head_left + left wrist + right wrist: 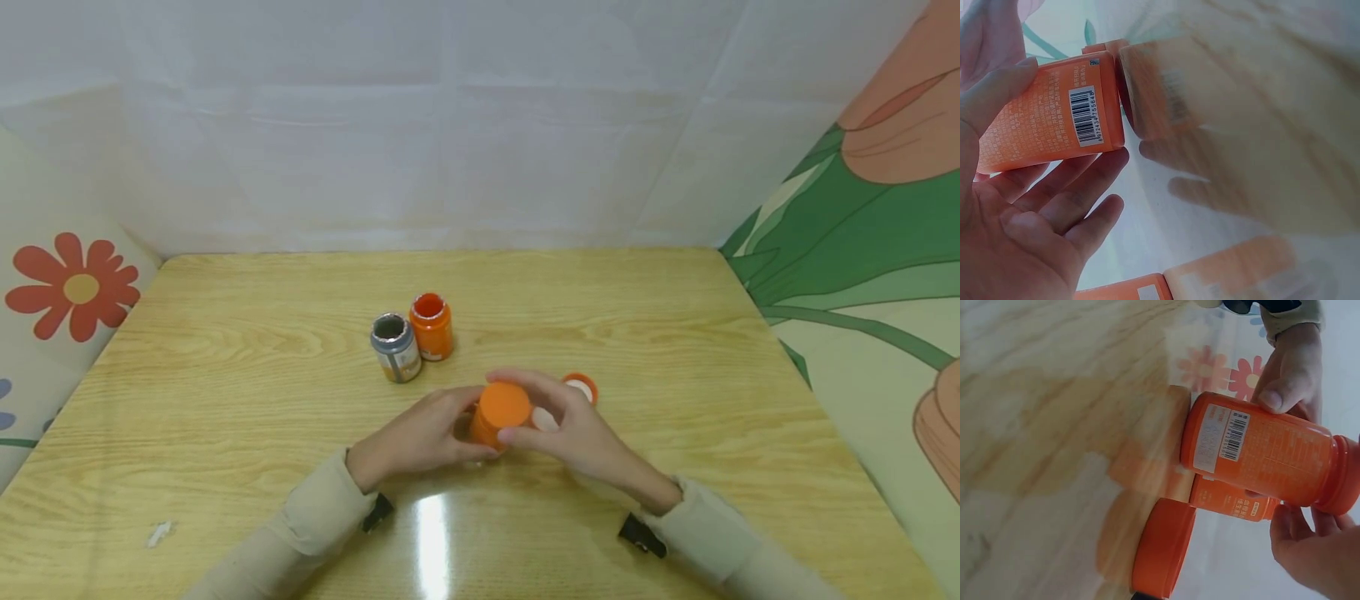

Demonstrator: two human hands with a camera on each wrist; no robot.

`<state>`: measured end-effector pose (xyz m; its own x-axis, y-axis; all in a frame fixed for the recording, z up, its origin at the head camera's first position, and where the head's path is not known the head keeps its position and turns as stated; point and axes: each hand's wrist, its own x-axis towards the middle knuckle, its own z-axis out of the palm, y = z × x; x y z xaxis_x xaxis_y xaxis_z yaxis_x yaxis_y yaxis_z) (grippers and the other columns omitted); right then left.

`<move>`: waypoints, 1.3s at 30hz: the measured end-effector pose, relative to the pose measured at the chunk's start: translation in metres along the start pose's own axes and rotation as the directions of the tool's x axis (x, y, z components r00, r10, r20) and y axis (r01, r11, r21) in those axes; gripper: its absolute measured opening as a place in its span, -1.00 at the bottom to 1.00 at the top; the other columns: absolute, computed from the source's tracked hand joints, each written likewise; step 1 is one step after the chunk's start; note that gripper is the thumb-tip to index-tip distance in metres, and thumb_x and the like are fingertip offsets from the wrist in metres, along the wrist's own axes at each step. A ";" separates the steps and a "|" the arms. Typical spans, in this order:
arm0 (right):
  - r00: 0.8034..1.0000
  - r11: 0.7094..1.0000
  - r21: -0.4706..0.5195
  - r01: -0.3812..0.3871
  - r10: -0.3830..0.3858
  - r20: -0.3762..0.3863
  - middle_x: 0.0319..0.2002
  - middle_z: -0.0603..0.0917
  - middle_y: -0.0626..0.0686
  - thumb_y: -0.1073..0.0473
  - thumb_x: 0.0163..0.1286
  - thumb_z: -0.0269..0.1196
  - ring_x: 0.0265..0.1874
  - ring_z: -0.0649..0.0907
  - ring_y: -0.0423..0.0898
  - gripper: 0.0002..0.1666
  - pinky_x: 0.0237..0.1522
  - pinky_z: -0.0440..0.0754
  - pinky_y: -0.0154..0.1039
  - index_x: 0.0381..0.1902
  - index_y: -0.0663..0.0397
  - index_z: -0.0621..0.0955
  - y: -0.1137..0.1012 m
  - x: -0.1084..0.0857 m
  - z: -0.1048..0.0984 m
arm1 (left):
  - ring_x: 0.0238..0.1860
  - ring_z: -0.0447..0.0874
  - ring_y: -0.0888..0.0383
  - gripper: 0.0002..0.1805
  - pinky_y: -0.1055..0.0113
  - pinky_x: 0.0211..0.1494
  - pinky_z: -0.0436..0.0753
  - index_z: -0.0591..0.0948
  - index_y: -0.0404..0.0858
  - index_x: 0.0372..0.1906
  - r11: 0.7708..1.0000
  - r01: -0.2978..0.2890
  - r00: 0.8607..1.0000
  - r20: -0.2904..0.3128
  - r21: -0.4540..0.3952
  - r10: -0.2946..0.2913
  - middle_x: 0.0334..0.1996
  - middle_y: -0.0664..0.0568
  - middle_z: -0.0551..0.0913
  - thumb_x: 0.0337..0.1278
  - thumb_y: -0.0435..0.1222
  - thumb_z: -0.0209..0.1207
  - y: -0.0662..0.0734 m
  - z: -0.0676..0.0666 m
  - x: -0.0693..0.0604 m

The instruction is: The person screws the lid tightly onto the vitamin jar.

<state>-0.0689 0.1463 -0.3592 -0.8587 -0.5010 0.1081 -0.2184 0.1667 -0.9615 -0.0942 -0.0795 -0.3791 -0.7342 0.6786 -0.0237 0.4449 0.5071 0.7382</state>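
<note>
My left hand (420, 433) (1041, 231) grips the body of an orange bottle (486, 429) (1054, 112) (1260, 450), thumb on one side and fingers on the other. On its top sits an orange lid (505, 405) (1341, 478), which my right hand (573, 425) (1319, 550) holds between thumb and fingers. The left wrist view shows a barcode on the bottle's label. Behind my left hand, an uncapped grey jar (401, 358) stands beside an uncapped orange jar (437, 336) (1229, 497).
Past my right hand an orange-rimmed lid (581, 387) (1163, 550) lies with its white inside up. Another pale round piece (545, 419) is partly hidden by that hand. A white scrap mark (160, 534) is on the wooden table (262, 400) at the left.
</note>
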 end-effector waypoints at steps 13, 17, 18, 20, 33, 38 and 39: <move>0.988 0.999 -0.021 -0.028 0.024 -0.152 0.26 0.56 0.01 0.23 0.10 0.51 0.14 0.57 -0.04 -0.22 0.14 0.66 -0.07 0.30 0.02 0.50 0.004 -0.008 0.010 | 0.18 0.61 0.22 -0.39 0.22 0.32 0.57 0.53 -0.13 0.23 1.000 -0.007 1.000 -0.005 0.016 0.007 0.17 0.08 0.66 0.04 -0.12 0.43 0.002 0.000 0.001; 0.983 0.999 -0.031 -0.009 0.003 -0.184 0.20 0.54 0.08 0.27 0.06 0.53 0.08 0.57 0.00 -0.21 0.10 0.66 -0.08 0.26 0.03 0.49 0.006 -0.006 0.015 | 0.17 0.61 0.22 -0.40 0.22 0.31 0.58 0.54 -0.13 0.21 1.000 -0.014 1.000 -0.008 0.021 0.014 0.15 0.07 0.67 0.04 -0.11 0.43 0.001 0.001 0.001; 0.983 1.000 -0.026 -0.010 0.005 -0.186 0.20 0.53 0.10 0.27 0.06 0.53 0.08 0.56 0.02 -0.21 0.10 0.65 -0.05 0.26 0.02 0.49 0.007 -0.005 0.016 | 0.17 0.61 0.22 -0.40 0.22 0.31 0.57 0.54 -0.13 0.21 1.000 -0.015 1.000 -0.008 0.020 0.015 0.15 0.07 0.67 0.04 -0.11 0.43 0.001 0.001 0.001; 0.983 1.000 -0.024 -0.014 0.010 -0.184 0.20 0.51 0.12 0.26 0.06 0.52 0.10 0.54 0.05 -0.21 0.13 0.63 0.01 0.27 0.01 0.48 0.007 -0.004 0.018 | 0.18 0.61 0.21 -0.39 0.22 0.32 0.57 0.54 -0.13 0.22 1.000 -0.017 1.000 -0.006 0.013 0.017 0.16 0.07 0.67 0.04 -0.10 0.43 0.001 0.001 0.001; 0.991 0.999 0.039 0.007 -0.001 -0.132 0.28 0.57 0.03 0.26 0.13 0.49 0.27 0.52 -0.18 -0.25 0.39 0.33 0.22 0.30 0.03 0.50 0.007 -0.004 0.013 | 0.16 0.61 0.27 -0.40 0.25 0.32 0.57 0.53 -0.10 0.23 1.000 -0.013 1.000 -0.002 -0.015 0.013 0.15 0.14 0.67 0.05 -0.13 0.42 -0.001 0.001 -0.001; 0.982 0.998 -0.054 0.023 -0.033 -0.185 0.20 0.59 0.04 0.27 0.06 0.52 0.15 0.55 -0.20 -0.25 0.32 0.43 0.00 0.24 0.10 0.51 0.009 -0.002 0.018 | 0.16 0.61 0.27 -0.41 0.25 0.31 0.57 0.54 -0.12 0.23 1.000 -0.010 1.000 -0.004 -0.001 0.010 0.14 0.12 0.68 0.07 -0.12 0.42 0.000 0.000 -0.001; 0.980 0.996 -0.082 0.031 -0.047 -0.194 0.18 0.59 0.04 0.27 0.05 0.53 0.14 0.54 -0.19 -0.25 0.29 0.45 -0.07 0.22 0.09 0.51 0.009 -0.001 0.019 | 0.16 0.61 0.26 -0.40 0.24 0.31 0.57 0.54 -0.12 0.23 1.000 -0.010 1.000 -0.004 0.001 0.010 0.15 0.11 0.68 0.07 -0.12 0.42 0.000 0.000 -0.001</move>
<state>-0.0610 0.1325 -0.3731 -0.9211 -0.3342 0.1999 -0.2824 0.2196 -0.9338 -0.0936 -0.0800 -0.3792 -0.7317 0.6815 -0.0133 0.4530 0.5008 0.7376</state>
